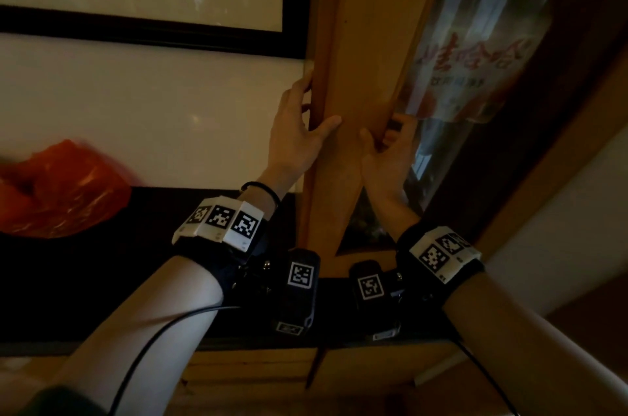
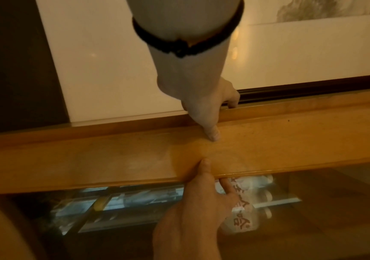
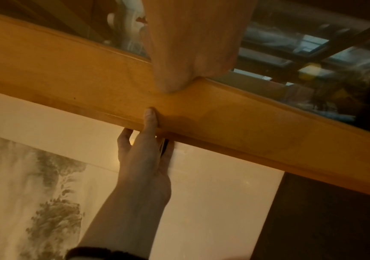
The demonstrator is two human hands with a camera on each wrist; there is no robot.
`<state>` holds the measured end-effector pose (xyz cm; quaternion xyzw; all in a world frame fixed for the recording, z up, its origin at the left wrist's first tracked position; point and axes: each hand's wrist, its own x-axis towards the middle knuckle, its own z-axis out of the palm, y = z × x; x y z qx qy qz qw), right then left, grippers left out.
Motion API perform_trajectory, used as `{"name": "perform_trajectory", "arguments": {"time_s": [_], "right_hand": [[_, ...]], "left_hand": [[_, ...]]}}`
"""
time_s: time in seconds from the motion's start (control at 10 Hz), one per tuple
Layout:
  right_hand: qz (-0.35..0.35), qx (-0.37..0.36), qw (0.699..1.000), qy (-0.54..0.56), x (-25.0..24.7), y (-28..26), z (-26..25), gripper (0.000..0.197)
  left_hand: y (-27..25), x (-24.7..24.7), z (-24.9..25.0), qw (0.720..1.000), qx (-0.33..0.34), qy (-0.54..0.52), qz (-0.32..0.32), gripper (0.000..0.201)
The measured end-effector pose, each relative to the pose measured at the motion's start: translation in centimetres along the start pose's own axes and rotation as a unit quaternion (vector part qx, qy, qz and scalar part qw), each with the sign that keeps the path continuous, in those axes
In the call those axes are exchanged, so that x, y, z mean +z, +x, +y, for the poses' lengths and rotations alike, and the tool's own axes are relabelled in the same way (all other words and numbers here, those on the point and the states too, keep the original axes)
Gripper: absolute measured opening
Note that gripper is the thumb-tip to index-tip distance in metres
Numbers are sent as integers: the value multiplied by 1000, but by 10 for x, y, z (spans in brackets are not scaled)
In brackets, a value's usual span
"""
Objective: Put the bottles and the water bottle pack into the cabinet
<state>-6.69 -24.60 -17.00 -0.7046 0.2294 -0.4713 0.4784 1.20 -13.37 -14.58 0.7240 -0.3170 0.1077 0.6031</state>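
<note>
Both hands on the wooden cabinet door frame [image 1: 353, 82], left hand [image 1: 299, 130] gripping its outer edge, right hand [image 1: 387, 153] gripping its inner edge beside the glass, water bottle pack [image 1: 475, 51] behind the glass, just beyond the right hand, orange plastic bag [image 1: 64, 191] well left of the frame

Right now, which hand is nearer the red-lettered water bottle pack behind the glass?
Right. The right hand grips the door frame's glass-side edge, fingers just in front of the water bottle pack. The left hand holds the frame's far, wall-side edge.
</note>
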Motion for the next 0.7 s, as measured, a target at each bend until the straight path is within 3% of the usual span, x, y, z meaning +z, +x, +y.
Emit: {"name": "perform_trajectory", "arguments": {"time_s": [0.3,0.4,0.6,0.7], "right_hand": [[-26,0,999,-39,-5,-2,-13,38],[-67,34,995,-64,-12,1,-26,35],[-215,162,959,-84,-36,5,-56,73],[-229,106,967,-46,-57,0,-78,53]], "left_hand": [[-6,5,15,995,-53,72,32,72],[-14,1,24,991,-86,100,28,58],[-46,-14,27,983,-155,79,-57,28],[-62,-12,27,974,-211,30,-74,11]]}}
